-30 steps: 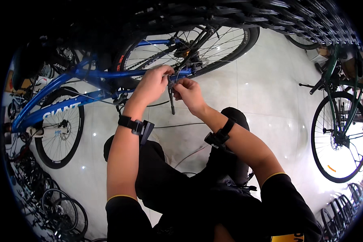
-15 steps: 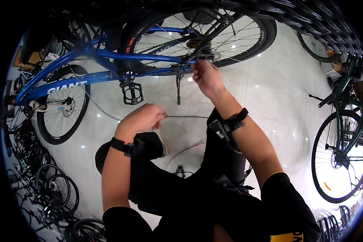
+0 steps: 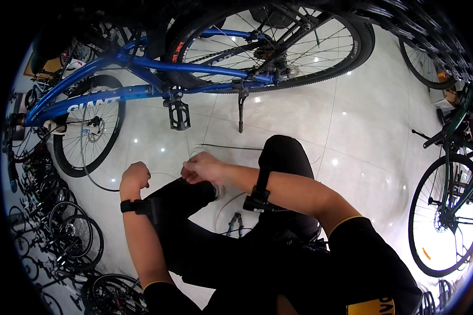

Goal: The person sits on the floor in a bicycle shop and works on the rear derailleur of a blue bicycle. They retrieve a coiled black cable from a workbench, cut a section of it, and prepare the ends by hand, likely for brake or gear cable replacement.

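Observation:
My left hand point(image 3: 135, 176) is closed around the end of a grey cable housing point(image 3: 101, 187), which loops down from the blue bicycle's frame point(image 3: 157, 92). A thin wire point(image 3: 164, 174) bows from it across to my right hand point(image 3: 205, 168). My right fingers are pinched together on this wire, above my bent leg, with a fine end rising past the fingertips. Both hands are well apart from the bicycle. On the floor beyond the right hand lies a black length of cable housing point(image 3: 231, 147).
The bicycle's rear wheel point(image 3: 352, 52), kickstand point(image 3: 241, 113) and pedal point(image 3: 179, 115) are ahead of me. Cutting pliers point(image 3: 235, 224) and a thin curved cable point(image 3: 223, 209) lie between my legs. A green bicycle point(image 3: 446, 210) stands at right; several bikes crowd the left.
My right hand has come away from the rear axle area, moving left and nearer to me. My left hand has shifted left and slightly nearer, and the wire now spans between both hands.

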